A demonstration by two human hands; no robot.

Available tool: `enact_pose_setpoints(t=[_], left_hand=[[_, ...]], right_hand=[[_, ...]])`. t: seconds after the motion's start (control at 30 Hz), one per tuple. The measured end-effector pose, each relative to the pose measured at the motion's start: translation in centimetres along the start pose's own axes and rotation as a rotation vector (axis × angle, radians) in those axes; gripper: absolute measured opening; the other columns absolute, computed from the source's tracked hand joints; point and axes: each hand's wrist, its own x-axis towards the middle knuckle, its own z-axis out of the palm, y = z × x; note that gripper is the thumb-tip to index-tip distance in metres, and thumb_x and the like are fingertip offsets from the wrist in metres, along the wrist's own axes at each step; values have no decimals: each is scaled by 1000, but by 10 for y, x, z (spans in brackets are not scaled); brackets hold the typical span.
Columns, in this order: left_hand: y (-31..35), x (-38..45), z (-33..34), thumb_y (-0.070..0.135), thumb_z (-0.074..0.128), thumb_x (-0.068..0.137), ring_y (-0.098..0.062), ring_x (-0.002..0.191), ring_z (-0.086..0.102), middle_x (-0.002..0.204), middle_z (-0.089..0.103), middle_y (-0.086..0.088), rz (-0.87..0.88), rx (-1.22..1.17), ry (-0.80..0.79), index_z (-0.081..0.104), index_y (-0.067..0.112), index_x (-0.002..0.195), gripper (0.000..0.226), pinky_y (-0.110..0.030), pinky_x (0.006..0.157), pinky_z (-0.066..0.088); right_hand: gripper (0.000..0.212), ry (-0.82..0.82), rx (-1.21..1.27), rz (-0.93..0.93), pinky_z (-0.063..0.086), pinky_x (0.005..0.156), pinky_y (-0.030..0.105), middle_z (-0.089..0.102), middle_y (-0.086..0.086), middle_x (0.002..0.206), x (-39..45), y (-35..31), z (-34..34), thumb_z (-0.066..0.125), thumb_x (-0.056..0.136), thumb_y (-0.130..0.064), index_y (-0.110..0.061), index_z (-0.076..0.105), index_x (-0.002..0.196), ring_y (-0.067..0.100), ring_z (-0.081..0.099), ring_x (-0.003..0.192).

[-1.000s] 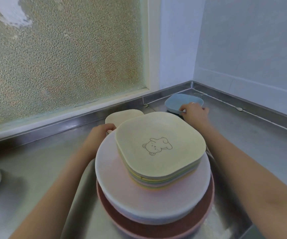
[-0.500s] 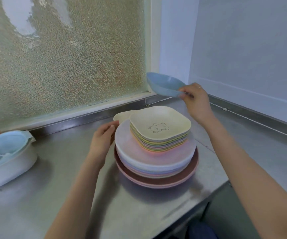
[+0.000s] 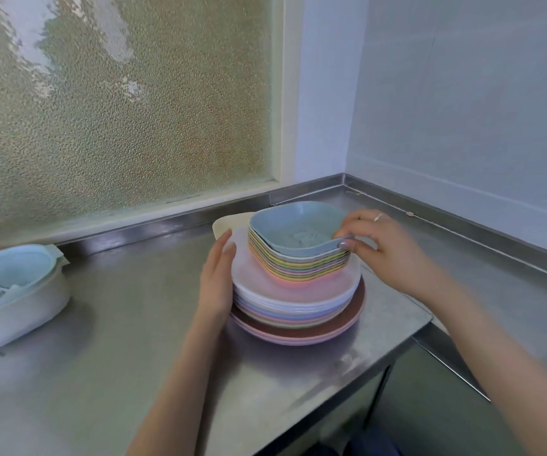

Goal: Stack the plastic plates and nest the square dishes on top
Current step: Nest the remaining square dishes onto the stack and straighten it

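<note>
A stack of round pastel plastic plates (image 3: 298,304) stands on the steel counter, a wide dark-pink plate at the bottom. On it sits a nest of several square dishes (image 3: 298,264) in mixed colours. A blue square dish (image 3: 293,232) lies on top of the nest, slightly tilted. My right hand (image 3: 374,245) pinches the blue dish's right rim between thumb and fingers. My left hand (image 3: 216,274) lies flat against the left side of the plate stack, fingers straight. A cream dish (image 3: 229,222) peeks out behind the stack.
A white tub with a light-blue insert (image 3: 8,291) stands at the left of the counter (image 3: 133,357). A frosted window and a raised steel lip run along the back. The counter's front edge drops off at the lower right; walls close the corner.
My right hand has carried the blue dish from the air down onto the nest of square dishes. My left hand has slid a little lower along the stack's side. The camera has pulled back.
</note>
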Motion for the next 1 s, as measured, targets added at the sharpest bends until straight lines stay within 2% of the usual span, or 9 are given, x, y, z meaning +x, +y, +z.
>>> enact_pose_setpoints(t=[0.17, 0.33, 0.43, 0.57, 0.7, 0.73, 0.83, 0.9, 1.0], left_hand=[[-3, -1, 0, 24, 42, 98, -11, 126, 48, 136, 53, 2, 15, 10, 8, 51, 16, 132, 35, -31, 109, 33], [-3, -2, 2, 22, 43, 98, -10, 120, 52, 130, 58, 3, 10, -20, 28, 55, 17, 128, 33, -24, 99, 36], [-3, -2, 2, 20, 43, 98, -9, 118, 52, 128, 58, 4, 6, -19, 42, 56, 19, 127, 32, -22, 97, 36], [-4, -3, 2, 22, 44, 97, -6, 115, 53, 125, 60, 8, 27, -6, 33, 58, 21, 124, 31, -20, 95, 37], [-5, 0, -3, 25, 45, 95, 7, 105, 57, 116, 64, 13, 53, -40, 0, 62, 24, 115, 26, -9, 89, 42], [-5, 5, -6, 23, 44, 97, 6, 105, 58, 116, 64, 10, 22, -71, 19, 62, 22, 114, 25, -12, 92, 43], [-13, 29, -22, 18, 44, 95, -22, 104, 63, 107, 67, -8, -140, -143, 161, 59, 20, 110, 21, -36, 94, 47], [-23, 51, -34, 11, 48, 89, -30, 102, 63, 99, 65, -9, -119, 77, 191, 59, 18, 113, 28, -42, 94, 48], [-33, 83, -41, -4, 45, 85, -27, 100, 61, 107, 62, -8, -80, 503, 54, 61, 15, 120, 43, -29, 90, 46]], right_hand=[[21, -131, 16, 14, 33, 81, 12, 63, -5, 90, 1, 5, 0, 51, 86, -23, -13, 68, 92, 11, 53, 86], [37, -190, 62, -11, 41, 79, 31, 63, -1, 84, 4, 3, 3, 42, 90, -46, -15, 62, 84, 16, 54, 82], [49, -202, 62, -53, 43, 77, 34, 63, -4, 80, 5, 6, 5, 35, 89, -60, -18, 59, 81, 14, 55, 78], [28, -214, 63, -19, 45, 80, 42, 62, -9, 81, 5, 10, 7, 39, 90, -50, -29, 54, 80, 14, 56, 84], [36, -214, 88, 11, 45, 85, 37, 63, -10, 92, 2, 7, 7, 37, 88, -60, -30, 57, 84, 13, 56, 92], [34, -192, 153, 54, 44, 87, 32, 63, -12, 100, 0, 6, 7, 40, 87, -60, -31, 58, 86, 11, 56, 99], [24, -66, 423, 197, 37, 98, 28, 59, -13, 122, -4, 5, 6, 43, 91, -42, -29, 63, 99, 6, 49, 120], [29, -13, 483, 261, 32, 100, 25, 54, -13, 132, -6, 9, 9, 40, 93, -37, -28, 61, 110, 2, 43, 126], [34, 57, 542, 337, 30, 107, 32, 50, -17, 135, -9, 26, 22, 36, 94, -47, -36, 58, 117, 0, 41, 128]])
